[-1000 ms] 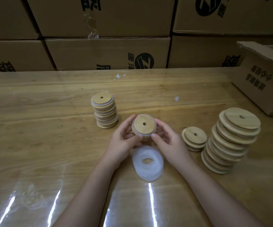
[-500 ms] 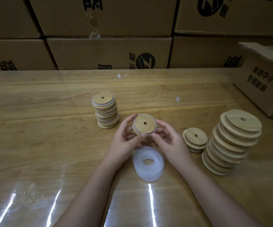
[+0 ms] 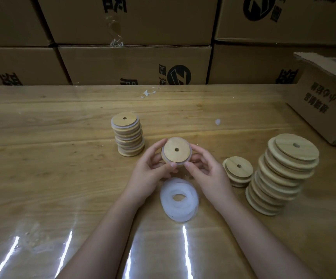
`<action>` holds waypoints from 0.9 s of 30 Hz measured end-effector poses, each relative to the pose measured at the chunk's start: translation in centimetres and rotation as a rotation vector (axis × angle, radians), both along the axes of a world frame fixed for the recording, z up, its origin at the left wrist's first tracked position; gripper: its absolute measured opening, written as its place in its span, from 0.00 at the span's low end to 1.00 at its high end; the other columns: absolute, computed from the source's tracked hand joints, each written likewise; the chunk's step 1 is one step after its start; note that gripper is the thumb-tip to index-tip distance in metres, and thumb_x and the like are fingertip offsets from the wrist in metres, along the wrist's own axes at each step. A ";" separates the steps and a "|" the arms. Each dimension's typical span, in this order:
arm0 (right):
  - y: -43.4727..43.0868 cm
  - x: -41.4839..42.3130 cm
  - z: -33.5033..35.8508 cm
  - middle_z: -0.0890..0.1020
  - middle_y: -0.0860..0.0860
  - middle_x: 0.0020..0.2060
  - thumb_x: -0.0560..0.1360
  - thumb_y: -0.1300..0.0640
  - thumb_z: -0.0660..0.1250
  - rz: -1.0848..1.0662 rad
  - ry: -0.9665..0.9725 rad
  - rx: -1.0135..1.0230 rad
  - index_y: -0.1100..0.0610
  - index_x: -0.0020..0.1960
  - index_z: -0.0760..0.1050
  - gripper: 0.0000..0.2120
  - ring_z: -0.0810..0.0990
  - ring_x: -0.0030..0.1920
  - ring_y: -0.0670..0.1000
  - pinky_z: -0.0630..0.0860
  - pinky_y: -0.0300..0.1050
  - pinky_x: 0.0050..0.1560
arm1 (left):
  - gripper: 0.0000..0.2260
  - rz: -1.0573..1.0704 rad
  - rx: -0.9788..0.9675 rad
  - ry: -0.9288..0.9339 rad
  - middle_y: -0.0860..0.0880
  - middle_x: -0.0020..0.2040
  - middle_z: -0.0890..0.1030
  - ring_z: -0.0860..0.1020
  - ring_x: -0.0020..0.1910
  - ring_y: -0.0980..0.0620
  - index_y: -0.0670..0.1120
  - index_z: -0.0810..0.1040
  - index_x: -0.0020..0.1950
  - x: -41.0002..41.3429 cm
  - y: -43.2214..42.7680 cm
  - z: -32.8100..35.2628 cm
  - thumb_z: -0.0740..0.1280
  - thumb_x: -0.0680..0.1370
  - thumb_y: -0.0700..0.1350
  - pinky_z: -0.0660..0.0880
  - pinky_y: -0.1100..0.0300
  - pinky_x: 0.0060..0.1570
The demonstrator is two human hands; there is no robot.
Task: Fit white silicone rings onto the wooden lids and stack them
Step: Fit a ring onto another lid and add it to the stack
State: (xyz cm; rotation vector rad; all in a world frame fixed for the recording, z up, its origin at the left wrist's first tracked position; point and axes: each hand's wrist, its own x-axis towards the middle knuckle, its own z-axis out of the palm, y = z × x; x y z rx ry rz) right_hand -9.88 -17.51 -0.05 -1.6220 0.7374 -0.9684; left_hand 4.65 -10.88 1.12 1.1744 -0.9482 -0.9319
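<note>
Above ring pile [image 3: 179, 199], both hands grip lid [image 3: 176, 150], face tilted up.

Wooden plank table [image 3: 42, 127] under a clear glossy sheet [image 3: 32, 234] — catches pale streaks of light [image 3: 185, 248] along the near edge. Behind it, a wall of stacked brown cardboard cartons [image 3: 135, 65], 2 rows in view, printed with black characters and a round logo [image 3: 178, 75]. Loose clear tape [image 3: 115, 31] hanging off 1 upper carton. At far right, an open carton [image 3: 324, 109] standing on the table, flap raised, print upside down. White scraps [image 3: 148, 93] near the table's back edge. Dim, warm lighting throughout.
</note>
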 end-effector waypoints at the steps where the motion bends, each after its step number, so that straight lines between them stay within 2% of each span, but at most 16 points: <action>1: 0.0 0.0 0.0 0.82 0.52 0.47 0.75 0.63 0.67 0.005 -0.008 0.002 0.42 0.60 0.72 0.20 0.81 0.47 0.48 0.77 0.44 0.50 | 0.27 0.007 -0.006 0.001 0.48 0.47 0.84 0.81 0.38 0.52 0.54 0.70 0.63 0.0 0.0 0.0 0.68 0.71 0.30 0.77 0.63 0.35; 4: 0.1 0.1 -0.1 0.82 0.50 0.46 0.75 0.64 0.66 0.026 -0.019 0.003 0.37 0.58 0.72 0.23 0.81 0.43 0.45 0.77 0.39 0.48 | 0.28 0.031 -0.029 0.030 0.49 0.46 0.84 0.81 0.37 0.51 0.55 0.70 0.63 0.2 0.0 0.0 0.67 0.72 0.28 0.78 0.62 0.36; 7: 0.1 0.1 -0.2 0.82 0.49 0.47 0.75 0.65 0.65 0.037 -0.016 0.010 0.35 0.58 0.71 0.26 0.80 0.45 0.45 0.78 0.42 0.50 | 0.25 0.051 -0.043 0.072 0.49 0.45 0.84 0.82 0.36 0.51 0.50 0.69 0.63 0.4 0.0 0.0 0.66 0.72 0.28 0.78 0.62 0.35; 10: 0.1 0.2 -0.2 0.83 0.48 0.48 0.75 0.67 0.64 0.044 -0.017 0.010 0.36 0.59 0.71 0.26 0.80 0.47 0.46 0.77 0.45 0.51 | 0.22 0.059 -0.034 0.101 0.49 0.46 0.84 0.82 0.37 0.51 0.44 0.69 0.65 0.5 0.1 0.0 0.66 0.73 0.30 0.77 0.63 0.35; 12: 0.2 0.1 -0.1 0.83 0.47 0.49 0.75 0.67 0.63 0.050 -0.017 0.012 0.37 0.60 0.71 0.26 0.80 0.48 0.45 0.77 0.44 0.51 | 0.21 0.055 -0.023 0.122 0.49 0.47 0.84 0.83 0.39 0.51 0.45 0.70 0.64 0.7 0.2 0.0 0.67 0.73 0.32 0.77 0.63 0.36; 17: 0.3 -0.1 0.0 0.82 0.45 0.53 0.76 0.65 0.64 0.057 0.012 -0.003 0.37 0.61 0.71 0.25 0.80 0.52 0.46 0.77 0.46 0.54 | 0.10 0.039 0.009 0.123 0.48 0.45 0.84 0.82 0.41 0.51 0.46 0.78 0.56 0.8 0.3 0.2 0.66 0.75 0.40 0.77 0.64 0.38; 19: 0.3 -0.1 0.1 0.81 0.44 0.54 0.76 0.64 0.64 0.065 0.027 -0.012 0.37 0.62 0.71 0.24 0.80 0.52 0.45 0.77 0.43 0.53 | 0.07 0.051 0.018 0.115 0.49 0.44 0.84 0.83 0.41 0.52 0.46 0.78 0.54 0.8 0.2 0.2 0.64 0.77 0.41 0.77 0.64 0.37; 24: 0.4 -0.1 0.2 0.81 0.42 0.54 0.76 0.65 0.64 0.081 0.041 -0.008 0.36 0.61 0.71 0.25 0.80 0.53 0.45 0.77 0.41 0.54 | 0.07 0.083 0.031 0.116 0.47 0.44 0.84 0.83 0.41 0.50 0.45 0.78 0.53 0.7 0.1 0.2 0.64 0.77 0.43 0.77 0.64 0.37; 27: 0.5 -0.1 0.2 0.81 0.43 0.54 0.76 0.65 0.64 0.101 0.046 -0.016 0.38 0.62 0.71 0.24 0.80 0.54 0.45 0.77 0.41 0.54 | 0.06 0.114 0.026 0.130 0.47 0.43 0.84 0.83 0.40 0.50 0.44 0.78 0.53 0.6 0.0 0.2 0.64 0.78 0.40 0.78 0.64 0.36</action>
